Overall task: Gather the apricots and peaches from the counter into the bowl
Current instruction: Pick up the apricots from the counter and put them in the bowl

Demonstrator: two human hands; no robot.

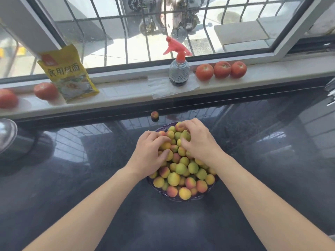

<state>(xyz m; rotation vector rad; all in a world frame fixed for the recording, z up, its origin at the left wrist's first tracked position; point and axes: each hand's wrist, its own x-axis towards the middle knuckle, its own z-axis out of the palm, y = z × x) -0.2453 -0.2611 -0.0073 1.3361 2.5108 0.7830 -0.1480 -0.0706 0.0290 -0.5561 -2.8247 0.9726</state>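
Two bare forearms reach in from the near edge across the dark counter (72,178) and meet over the bowl (181,199), a purple-tinted glass dish heaped with apricots and peaches (181,171) in yellow, green and blush red. The round fruit shows no clear long axis. The left hand (150,153) lies palm down on the heap's left side, fingers curled over a yellow fruit. The right hand (197,140) lies palm down on the far right part of the heap, its curled fingers gripping fruit at the top. One stray fruit (154,115) sits on the counter just beyond the bowl. Farther off, the windowsill holds tomatoes (222,69), a spray bottle (178,69) and a yellow packet (68,73).
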